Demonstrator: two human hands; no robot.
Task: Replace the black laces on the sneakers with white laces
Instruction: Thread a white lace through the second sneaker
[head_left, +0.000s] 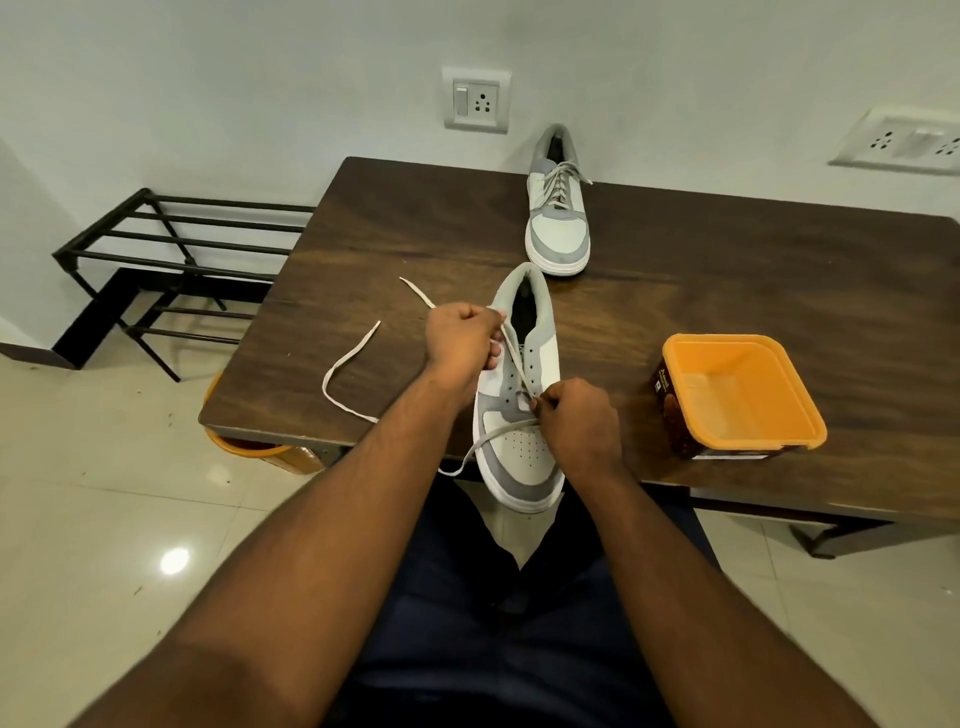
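Far to my left a black metal rack (171, 260) stands on the tiled floor against the wall, beside the dark wooden table (727, 291); an orange tub (249, 448) shows partly under the table's near-left corner.

On the tabletop a loose run of the white lace (347, 358) curls out to the left, one tip lying free, another end pointing up towards the far side; my left hand (460, 340) is closed in a fist around the lace by the collar of the near sneaker (519, 415), knuckles up, the lace drawn taut from my fingers down to the eyelets.

That sneaker – grey and white – lies in front of me with its toe overhanging the table's near edge and its heel away from me; only the lowest eyelets are threaded, the upper ones open; a length of lace crosses the toe box and drops off the left side.

My right hand (579, 415) is pinched shut on the lace at the lowest eyelets, thumb and fingertips pressed together.

Further back, near the wall, the second sneaker (558, 218) stands fully laced in white, toe towards me; to the right sits an orange-rimmed container (743, 395), open and well apart from both shoes.
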